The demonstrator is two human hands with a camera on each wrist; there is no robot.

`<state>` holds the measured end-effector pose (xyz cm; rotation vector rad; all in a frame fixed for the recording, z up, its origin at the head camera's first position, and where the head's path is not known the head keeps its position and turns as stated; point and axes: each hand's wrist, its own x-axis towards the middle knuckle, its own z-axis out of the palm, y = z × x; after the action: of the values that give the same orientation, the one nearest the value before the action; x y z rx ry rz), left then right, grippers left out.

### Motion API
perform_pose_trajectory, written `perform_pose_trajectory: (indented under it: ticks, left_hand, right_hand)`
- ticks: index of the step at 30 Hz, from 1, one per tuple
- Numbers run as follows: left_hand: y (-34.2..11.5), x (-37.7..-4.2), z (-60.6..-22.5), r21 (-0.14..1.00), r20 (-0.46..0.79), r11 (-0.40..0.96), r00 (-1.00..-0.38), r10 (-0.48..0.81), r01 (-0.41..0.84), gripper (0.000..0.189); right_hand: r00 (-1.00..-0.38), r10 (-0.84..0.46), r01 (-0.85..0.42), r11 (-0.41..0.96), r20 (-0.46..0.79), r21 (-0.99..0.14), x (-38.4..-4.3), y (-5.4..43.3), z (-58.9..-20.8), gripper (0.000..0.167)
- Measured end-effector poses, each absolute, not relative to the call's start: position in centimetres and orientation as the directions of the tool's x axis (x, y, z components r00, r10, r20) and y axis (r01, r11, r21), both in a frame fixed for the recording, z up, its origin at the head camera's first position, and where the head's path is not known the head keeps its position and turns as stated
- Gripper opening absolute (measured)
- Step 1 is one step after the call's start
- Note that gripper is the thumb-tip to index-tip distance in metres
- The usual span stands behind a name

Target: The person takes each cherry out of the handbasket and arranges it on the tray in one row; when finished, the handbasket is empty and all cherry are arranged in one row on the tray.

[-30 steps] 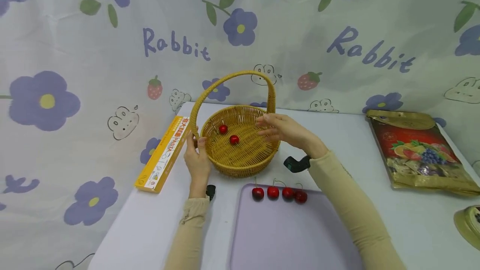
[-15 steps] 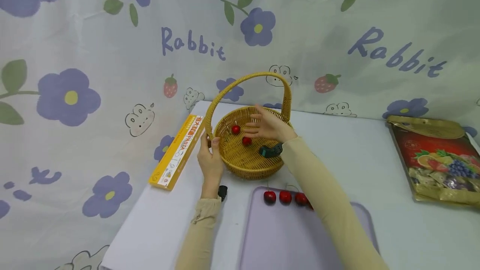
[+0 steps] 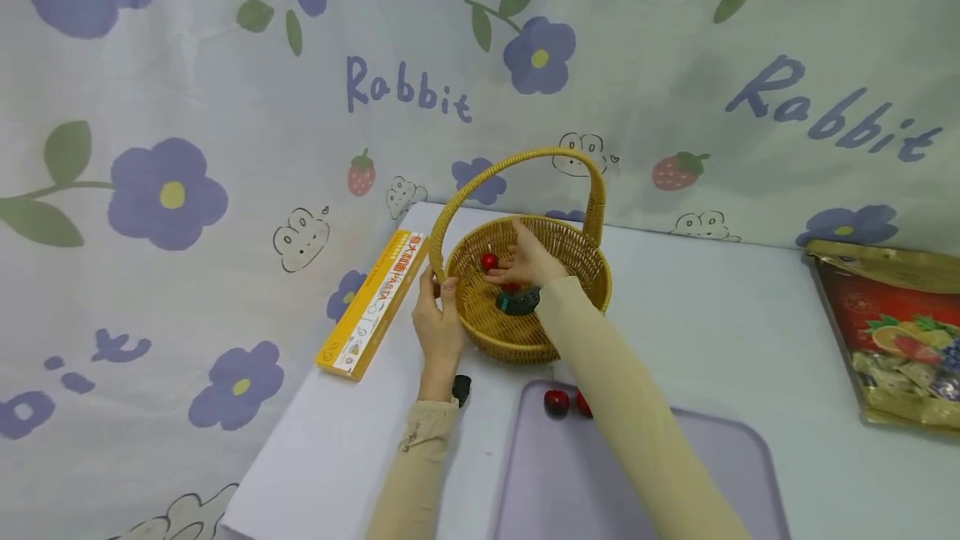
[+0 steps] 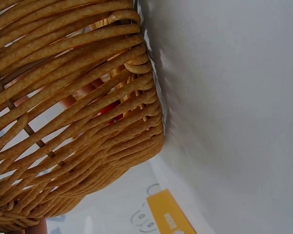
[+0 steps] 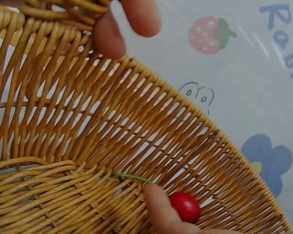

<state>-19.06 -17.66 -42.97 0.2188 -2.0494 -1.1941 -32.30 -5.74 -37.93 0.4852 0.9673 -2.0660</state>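
A round wicker basket (image 3: 510, 350) with a tall arched handle stands on the white table. My left hand (image 3: 438, 325) grips its left rim at the handle's foot; the left wrist view shows the woven side up close. My right hand (image 3: 531, 261) is inside the basket, thumb raised apart from the fingers. One red cherry (image 3: 489, 262) lies just beyond those fingers, and a second cherry (image 3: 512, 287) is mostly covered by them. In the right wrist view a fingertip (image 5: 158, 209) overlaps a cherry (image 5: 185, 207) with a green stem; contact is unclear.
A lilac tray (image 3: 720, 457) lies in front of the basket, with cherries (image 3: 557, 403) at its far edge, partly behind the right sleeve. A yellow pasta box (image 3: 375, 307) is left of the basket. A red and gold bag (image 3: 892, 332) lies at the right.
My right hand has moved left and down from the basket's right rim to the cherries inside. The left hand keeps its grip. The head view has turned slightly left.
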Motion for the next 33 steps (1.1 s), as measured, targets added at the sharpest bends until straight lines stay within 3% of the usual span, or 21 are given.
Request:
perform_pose_trajectory:
  ticks: [7, 14, 25, 31, 33]
  left_hand:
    - [-16.6, -19.1, -42.7, 0.805, 0.53, 0.54, -0.71, -0.464, 0.248, 0.065]
    - [-15.9, -19.2, -42.9, 0.8, 0.53, 0.546, -0.72, -0.449, 0.248, 0.069]
    - [-16.3, -19.3, -42.8, 0.798, 0.537, 0.548, -0.706, -0.461, 0.249, 0.071]
    - [-17.4, -19.2, -43.0, 0.794, 0.54, 0.562, -0.694, -0.476, 0.232, 0.071]
    - [-17.7, -19.2, -43.2, 0.799, 0.531, 0.559, -0.698, -0.48, 0.224, 0.07]
  right_hand:
    - [-0.638, -0.523, 0.765, -0.515, -0.565, -0.387, -32.5, -5.3, -39.0, 0.084]
    - [-0.64, -0.542, 0.76, -0.548, -0.545, -0.349, -32.7, -4.9, -39.8, 0.079]
    - [-0.681, -0.553, 0.723, -0.612, -0.48, -0.32, -32.5, -4.4, -39.6, 0.062]
    - [-0.685, -0.54, 0.716, -0.624, -0.489, -0.313, -32.5, -4.7, -39.1, 0.036]
    - [-0.685, -0.538, 0.714, -0.629, -0.491, -0.308, -32.4, -4.6, -38.9, 0.035]
